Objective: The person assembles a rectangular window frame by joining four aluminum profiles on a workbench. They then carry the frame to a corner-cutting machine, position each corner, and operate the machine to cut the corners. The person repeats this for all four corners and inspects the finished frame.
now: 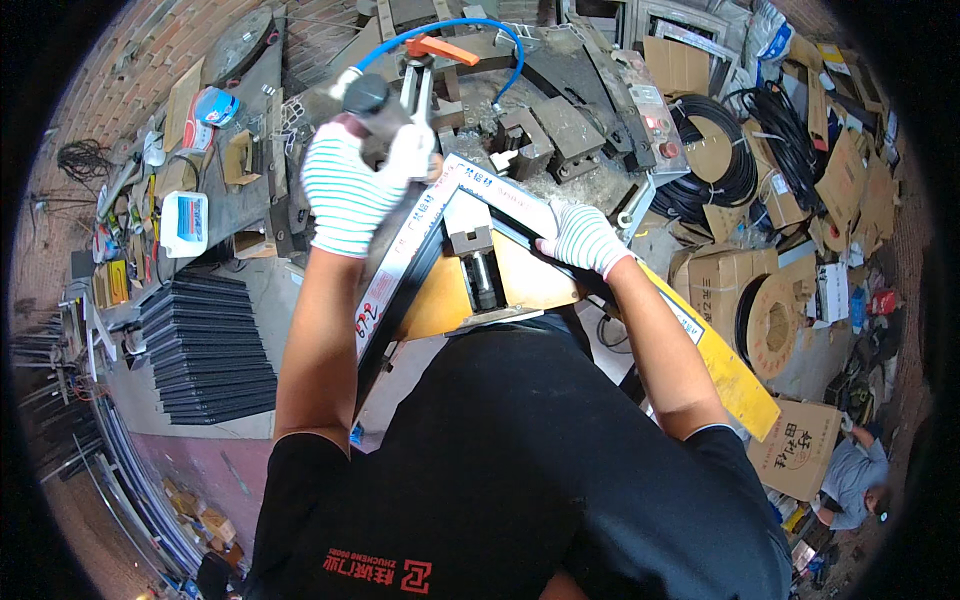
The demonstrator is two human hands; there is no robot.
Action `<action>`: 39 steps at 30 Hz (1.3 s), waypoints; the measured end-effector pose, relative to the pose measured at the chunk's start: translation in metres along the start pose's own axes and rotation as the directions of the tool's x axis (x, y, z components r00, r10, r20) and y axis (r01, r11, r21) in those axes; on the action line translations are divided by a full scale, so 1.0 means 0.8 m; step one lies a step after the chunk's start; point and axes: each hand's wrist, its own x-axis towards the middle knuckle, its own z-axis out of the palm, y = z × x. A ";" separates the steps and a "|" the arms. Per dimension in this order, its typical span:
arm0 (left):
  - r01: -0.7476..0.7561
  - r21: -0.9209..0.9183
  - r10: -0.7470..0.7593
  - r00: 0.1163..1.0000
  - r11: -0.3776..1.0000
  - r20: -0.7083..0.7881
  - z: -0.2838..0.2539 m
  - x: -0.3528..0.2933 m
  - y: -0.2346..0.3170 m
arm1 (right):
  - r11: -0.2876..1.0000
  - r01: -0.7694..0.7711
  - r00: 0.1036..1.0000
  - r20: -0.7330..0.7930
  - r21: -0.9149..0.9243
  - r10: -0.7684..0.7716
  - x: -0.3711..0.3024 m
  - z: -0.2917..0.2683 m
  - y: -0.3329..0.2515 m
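Observation:
My left hand [345,190], in a white glove with green stripes, is closed round a hammer [372,110] with a dark, cylindrical head. The hammer is raised over a corner where two film-covered aluminium profiles meet, and motion blurs it. One profile [405,240] slants toward my left forearm; the other profile [510,205] runs toward my right hand [585,240]. Also gloved, that hand grips this second profile, with the thumb on its near side. Inside the corner sits a steel clamp block [473,243] on a yellow machine plate [540,270].
An orange lever [440,48] and a blue hose [465,22] stand behind the corner. Stacked black profiles [205,345] and a white jug [185,225] lie left. At right are a button box [660,130], cable coils [705,160], cartons [720,285] and another person [855,480].

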 end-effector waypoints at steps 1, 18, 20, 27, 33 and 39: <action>0.111 0.159 -0.112 0.994 0.981 -0.002 -0.008 0.004 -0.012 | 1.000 -0.014 1.000 0.006 0.007 0.014 0.000 0.001 0.000; 0.636 0.708 -0.626 0.695 0.307 -0.353 -0.339 -0.522 0.007 | 0.985 0.039 0.965 -0.263 0.170 0.007 -0.012 0.020 -0.019; 0.770 0.633 -0.836 0.293 -0.082 -0.464 -0.348 -0.598 0.089 | 0.999 0.026 0.955 -0.294 0.021 -0.019 -0.007 0.022 -0.011; 0.901 0.039 -0.899 -0.433 -0.432 0.058 -0.304 -0.696 0.241 | 0.939 -0.039 0.978 -0.181 0.342 0.107 0.009 0.036 0.019; 0.881 -0.189 -0.898 -0.440 -0.434 0.009 -0.288 -0.704 0.243 | 0.792 -0.086 0.956 -0.174 0.605 0.237 -0.025 0.019 0.014; 0.816 -0.456 -0.927 -0.369 -0.354 0.059 -0.332 -0.716 0.211 | 0.866 -0.036 0.883 -0.390 0.498 0.261 -0.159 -0.034 0.027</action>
